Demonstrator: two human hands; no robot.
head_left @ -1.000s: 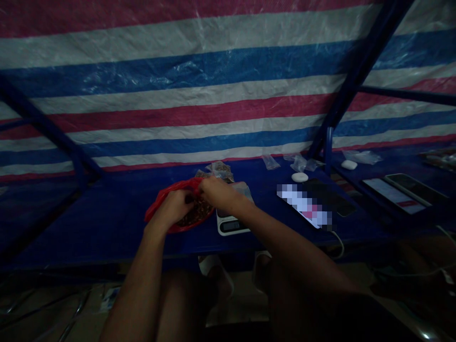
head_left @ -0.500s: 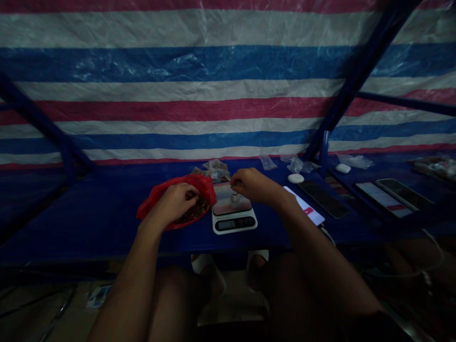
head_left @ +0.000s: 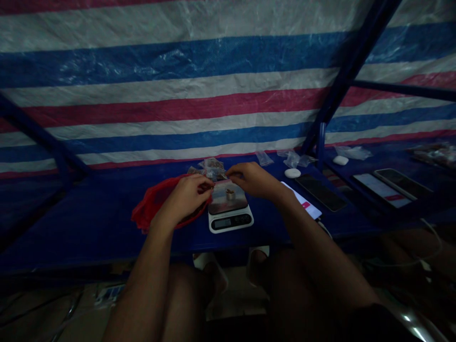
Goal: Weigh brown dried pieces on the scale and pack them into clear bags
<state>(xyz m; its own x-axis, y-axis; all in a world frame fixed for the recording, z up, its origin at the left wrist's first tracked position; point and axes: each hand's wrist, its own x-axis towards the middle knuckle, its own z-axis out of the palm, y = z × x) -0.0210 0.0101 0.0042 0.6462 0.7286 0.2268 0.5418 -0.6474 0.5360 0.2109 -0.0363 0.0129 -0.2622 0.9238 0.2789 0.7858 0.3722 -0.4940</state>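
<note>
Creased sheeting (head_left: 171, 107), partly glossy, with roughly horizontal red, white and blue stripes, closes off the rear behind slanted dark blue posts (head_left: 348, 71) at left and right. A blue tabletop (head_left: 96, 209) runs along its base, above pale flooring (head_left: 237, 287). Lighting: dim.

On the bench (head_left: 99, 213), a bag (head_left: 147, 206) just left of a scale (head_left: 233, 221), with a cup (head_left: 231, 195) on the scale's plate (head_left: 218, 204) and packets (head_left: 213, 166) behind, before the hanging sheet (head_left: 178, 104). Over the bag's right side, the left hand (head_left: 188, 194); over the plate's far right corner, the right hand (head_left: 251, 178). Right of the scale, two phones (head_left: 322, 192) side by side, behind them a case (head_left: 292, 173) and plastic sleeves (head_left: 292, 157), and past the post (head_left: 321, 147), another case (head_left: 341, 160) and two more phones (head_left: 383, 190).
</note>
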